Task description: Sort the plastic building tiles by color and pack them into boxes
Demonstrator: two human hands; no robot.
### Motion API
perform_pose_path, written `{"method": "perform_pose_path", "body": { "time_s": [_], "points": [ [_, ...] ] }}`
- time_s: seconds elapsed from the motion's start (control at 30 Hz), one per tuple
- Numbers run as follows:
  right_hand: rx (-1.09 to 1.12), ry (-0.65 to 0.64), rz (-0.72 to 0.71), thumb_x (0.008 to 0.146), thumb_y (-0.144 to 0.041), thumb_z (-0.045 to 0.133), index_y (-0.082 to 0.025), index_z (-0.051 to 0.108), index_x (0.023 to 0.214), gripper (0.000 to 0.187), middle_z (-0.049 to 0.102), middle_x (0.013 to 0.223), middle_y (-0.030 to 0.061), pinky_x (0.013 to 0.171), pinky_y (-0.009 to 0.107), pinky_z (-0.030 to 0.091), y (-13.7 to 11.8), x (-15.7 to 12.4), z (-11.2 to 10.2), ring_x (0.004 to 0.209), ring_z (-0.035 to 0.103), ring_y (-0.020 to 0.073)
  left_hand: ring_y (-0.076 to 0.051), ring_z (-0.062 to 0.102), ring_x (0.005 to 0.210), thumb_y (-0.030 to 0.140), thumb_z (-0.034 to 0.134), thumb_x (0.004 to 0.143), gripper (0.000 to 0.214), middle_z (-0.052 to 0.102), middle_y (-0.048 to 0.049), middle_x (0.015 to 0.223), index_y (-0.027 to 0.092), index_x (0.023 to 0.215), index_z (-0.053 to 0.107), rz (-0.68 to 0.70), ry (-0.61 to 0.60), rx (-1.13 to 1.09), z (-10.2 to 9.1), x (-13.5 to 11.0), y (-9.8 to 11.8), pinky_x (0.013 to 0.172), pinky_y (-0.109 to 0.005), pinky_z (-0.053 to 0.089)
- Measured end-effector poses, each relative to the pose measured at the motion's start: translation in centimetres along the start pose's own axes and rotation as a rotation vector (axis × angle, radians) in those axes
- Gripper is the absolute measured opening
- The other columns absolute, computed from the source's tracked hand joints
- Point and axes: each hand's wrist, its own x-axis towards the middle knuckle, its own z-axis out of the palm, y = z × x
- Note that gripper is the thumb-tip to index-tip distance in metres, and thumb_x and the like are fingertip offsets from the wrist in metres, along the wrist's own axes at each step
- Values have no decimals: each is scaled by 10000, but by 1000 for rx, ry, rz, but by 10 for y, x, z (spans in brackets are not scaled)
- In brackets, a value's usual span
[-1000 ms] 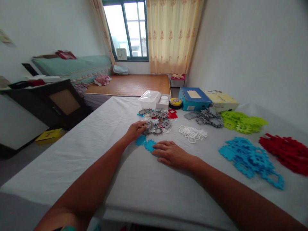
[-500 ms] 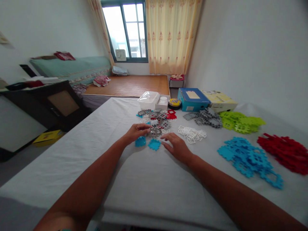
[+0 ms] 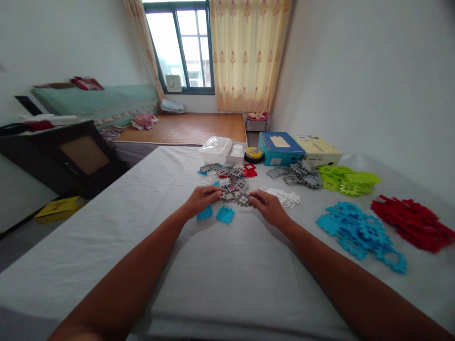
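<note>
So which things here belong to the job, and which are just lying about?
Likely in use:
- grey notched tile at right hand
- mixed tile pile
- two loose blue tiles
- blue heap, red heap, lime heap, grey heap
- white frames

Seemingly lying about:
- square clock
- pink cloth
- yellow floor box

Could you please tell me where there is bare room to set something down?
Bare white cloth shows between the forearms, nearer than the two blue pieces, and left of the left forearm. Crowded spots are around the left hand and right hand, at the mixed pile, and along the right: gray pile, green pile, blue pile, red pile.
</note>
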Motion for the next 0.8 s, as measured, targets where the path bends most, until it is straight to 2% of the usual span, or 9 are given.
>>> {"method": "perform_pose_path", "body": {
  "time_s": [0.13, 0.2, 0.27, 0.37, 0.5, 0.6, 0.67, 0.73, 0.8],
  "points": [
    [-118, 157, 29, 829, -395, 590, -192, 699, 919, 247, 709, 886, 53, 711, 299, 518, 21, 14, -32, 767, 653, 173, -151, 644, 680, 492, 631, 789, 420, 719, -55, 788, 146, 1007, 728, -15, 129, 8, -10, 3, -10, 594, -240, 505],
    [-217, 209, 56, 802, -372, 615, -187, 709, 914, 236, 710, 885, 55, 689, 299, 511, 29, 25, -51, 718, 643, 165, -153, 650, 688, 497, 630, 782, 428, 713, -50, 774, 144, 1004, 726, -3, 156, 4, -13, 3, -15, 604, -245, 512],
    [-306, 224, 93, 790, -334, 626, -177, 701, 952, 237, 708, 828, 44, 665, 294, 501, 38, 38, -70, 653, 627, 152, -152, 652, 691, 498, 629, 777, 430, 711, -49, 770, 142, 998, 724, 1, 174, -4, -15, 4, -18, 610, -249, 516],
    [-481, 226, 125, 774, -265, 635, -160, 685, 909, 178, 703, 792, 46, 674, 289, 490, 52, 58, -95, 676, 627, 158, -150, 650, 683, 491, 635, 768, 422, 711, -48, 763, 139, 985, 724, -13, 177, -6, -15, 5, -19, 606, -246, 511],
    [-648, 243, 126, 795, -206, 592, -153, 676, 843, 110, 691, 819, 79, 694, 307, 496, 69, 76, -114, 728, 623, 181, -127, 610, 606, 487, 630, 762, 415, 697, -35, 711, 133, 956, 727, -11, 145, 32, -14, 5, -17, 554, -226, 473],
    [-685, 262, 100, 795, -180, 590, -152, 686, 911, 153, 679, 908, 112, 779, 347, 503, 77, 83, -116, 807, 618, 211, -120, 596, 595, 485, 626, 765, 416, 696, -35, 712, 129, 953, 729, -8, 132, 42, -15, 4, -19, 547, -222, 463],
    [-699, 263, 70, 777, -158, 611, -155, 685, 968, 205, 667, 990, 126, 862, 366, 486, 78, 85, -108, 905, 611, 231, -131, 614, 627, 490, 631, 763, 424, 704, -42, 735, 127, 960, 728, -13, 137, 29, -17, 4, -21, 568, -227, 473],
    [-716, 253, 15, 770, -131, 612, -153, 677, 1023, 262, 654, 1060, 130, 929, 371, 458, 73, 87, -93, 978, 599, 236, -144, 632, 658, 499, 635, 763, 436, 712, -49, 756, 127, 973, 726, -18, 146, 16, -18, 5, -25, 591, -235, 486],
    [-700, 204, -35, 782, -113, 590, -154, 670, 1052, 285, 656, 1083, 118, 938, 359, 451, 62, 86, -71, 947, 611, 216, -152, 640, 680, 496, 625, 776, 443, 718, -53, 768, 126, 999, 721, -20, 151, 27, -20, 6, -28, 618, -245, 500]
  ]
}}
